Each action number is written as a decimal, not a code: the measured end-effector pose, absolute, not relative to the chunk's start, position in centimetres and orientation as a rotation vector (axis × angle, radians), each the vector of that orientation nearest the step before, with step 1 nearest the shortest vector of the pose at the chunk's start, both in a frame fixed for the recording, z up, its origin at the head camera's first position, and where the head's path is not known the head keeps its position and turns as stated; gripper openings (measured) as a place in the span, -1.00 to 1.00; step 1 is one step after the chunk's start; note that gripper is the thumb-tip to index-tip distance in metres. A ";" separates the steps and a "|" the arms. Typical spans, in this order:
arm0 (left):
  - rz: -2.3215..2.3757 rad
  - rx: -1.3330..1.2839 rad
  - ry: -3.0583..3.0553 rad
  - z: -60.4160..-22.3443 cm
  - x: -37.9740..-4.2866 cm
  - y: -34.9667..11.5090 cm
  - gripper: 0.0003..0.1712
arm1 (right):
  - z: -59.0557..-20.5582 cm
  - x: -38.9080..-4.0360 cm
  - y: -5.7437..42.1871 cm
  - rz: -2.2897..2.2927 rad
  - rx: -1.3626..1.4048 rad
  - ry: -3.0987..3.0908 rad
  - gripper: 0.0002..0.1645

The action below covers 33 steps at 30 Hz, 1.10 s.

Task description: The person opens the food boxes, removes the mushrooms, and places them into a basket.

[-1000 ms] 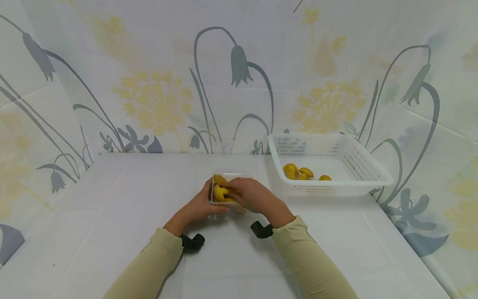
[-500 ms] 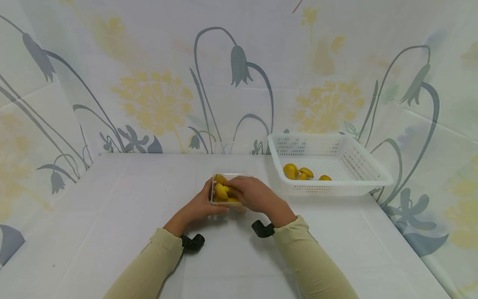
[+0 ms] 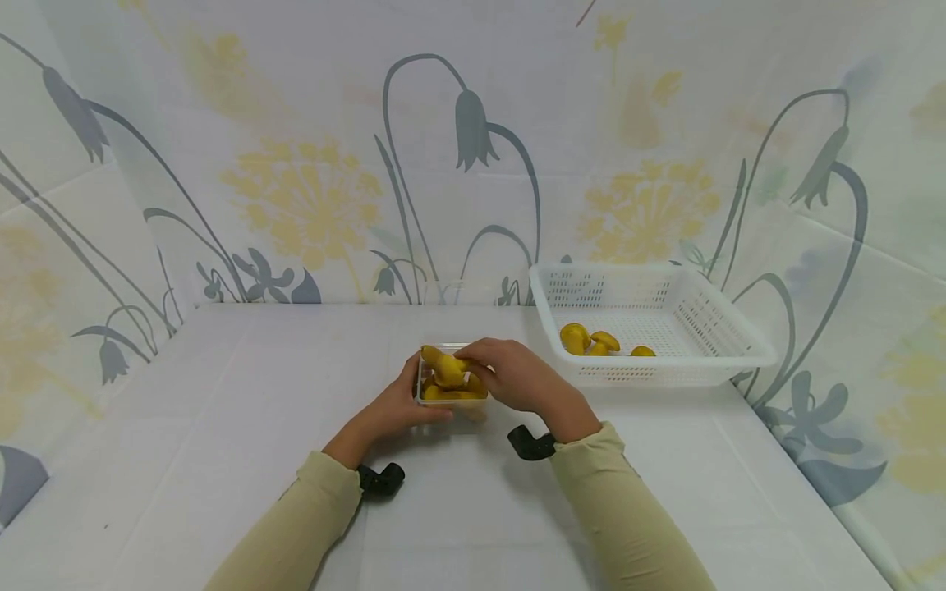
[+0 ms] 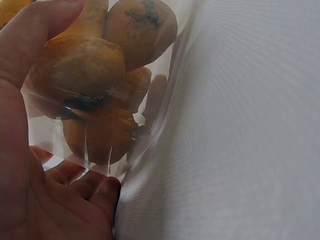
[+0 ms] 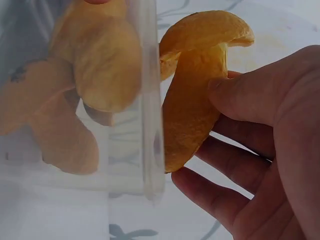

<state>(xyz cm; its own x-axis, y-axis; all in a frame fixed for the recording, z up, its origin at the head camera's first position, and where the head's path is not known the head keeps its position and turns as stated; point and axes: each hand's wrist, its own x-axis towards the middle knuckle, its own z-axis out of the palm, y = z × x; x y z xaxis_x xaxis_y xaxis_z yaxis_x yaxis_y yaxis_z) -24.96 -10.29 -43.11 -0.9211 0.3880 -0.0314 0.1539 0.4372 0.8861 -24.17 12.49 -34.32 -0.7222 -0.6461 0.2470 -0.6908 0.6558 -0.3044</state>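
Note:
A clear plastic box (image 5: 152, 115) stands on the white cloth, holding several yellow-brown mushrooms (image 4: 75, 70). My left hand (image 3: 395, 402) grips it from the left, with the thumb along the near side and the other fingers round the far side. At the box's opening, my right hand (image 3: 513, 376) pinches a yellow mushroom (image 5: 197, 95) by its stem between thumb and fingers. This mushroom's cap and stem show in the right wrist view, beside the box rim. Dark patches mark some of the mushrooms seen through the box wall.
A white perforated basket (image 3: 654, 372) stands to the right, with several yellow mushrooms (image 3: 575, 337) at its left and front. Behind the box, a faint clear container (image 3: 458, 293) stands by the flowered backdrop (image 3: 318, 197).
My right hand has risen and shifted slightly right, lifting and turning a mushroom at the top of the box. My left hand keeps its hold and the basket stays put.

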 end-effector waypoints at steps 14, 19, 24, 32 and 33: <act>1.471 0.467 2.467 -43.0 -24.9 -10.3 0.36 | -33.4 -24.6 14.1 0.587 1.095 -2.647 -0.67; 1.463 0.460 2.469 -43.1 -25.0 -10.3 0.36 | -33.0 -24.6 14.9 0.601 1.030 -2.643 -0.67; 1.454 0.458 2.471 -43.1 -25.0 -10.3 0.36 | -32.6 -24.7 15.8 0.649 0.959 -2.650 -0.65; 1.489 0.481 2.462 -43.2 -25.1 -10.2 0.38 | -31.7 -24.7 17.6 0.686 0.838 -2.619 -0.61; 1.489 0.481 2.463 -43.2 -25.1 -10.2 0.38 | -31.7 -24.7 17.8 0.686 0.828 -2.612 -0.62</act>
